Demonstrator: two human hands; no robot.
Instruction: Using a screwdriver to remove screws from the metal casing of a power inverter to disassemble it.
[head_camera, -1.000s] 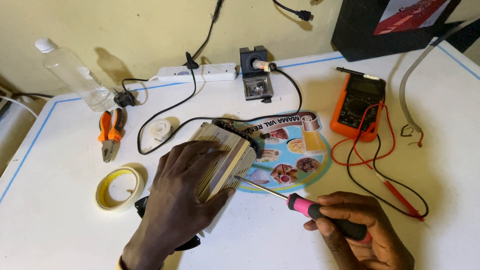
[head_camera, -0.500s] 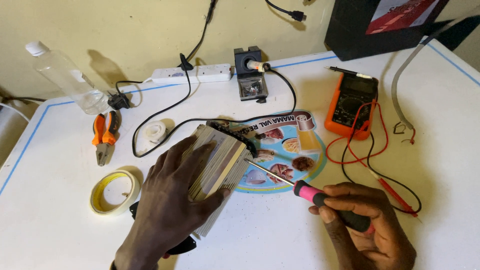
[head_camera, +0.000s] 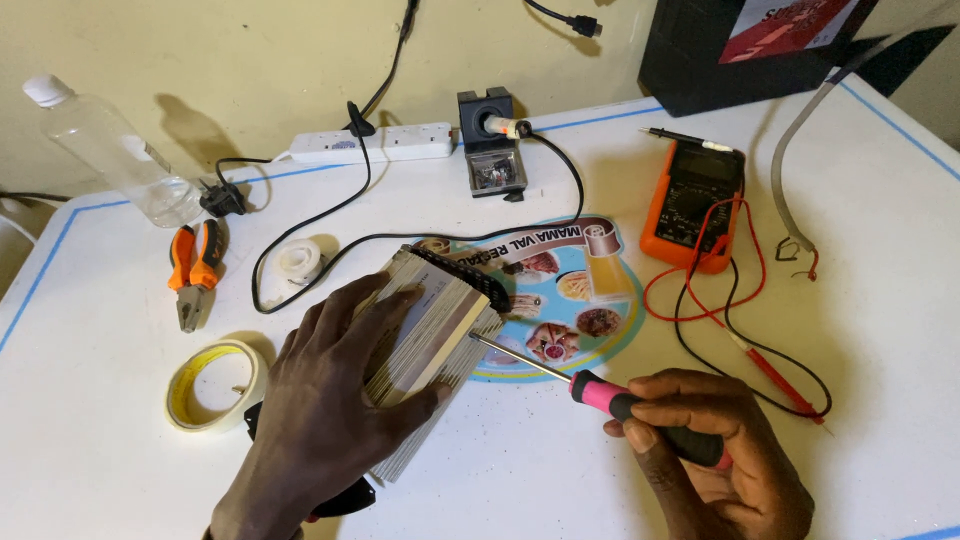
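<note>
Showing a white table (head_camera: 880, 250) with blue edge lines, set against a pale yellow wall; open surface lies at the near left corner and far right. Left hand (head_camera: 320, 420) rests flat on a ribbed metal box (head_camera: 440, 315) at table centre, fingers spread, its grip pressing rather than closing. Right hand (head_camera: 720, 460) is clenched on a pink-and-black screwdriver (head_camera: 600, 385), tip touching the box's end. Tape roll (head_camera: 212, 385), pliers (head_camera: 195, 262) and orange multimeter (head_camera: 695, 205) lie around.

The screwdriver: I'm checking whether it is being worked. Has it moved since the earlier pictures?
Cannot tell: the camera shifted. The screwdriver, in the right hand, has its tip at the finned metal box, beside the round printed mat, as before.
</note>
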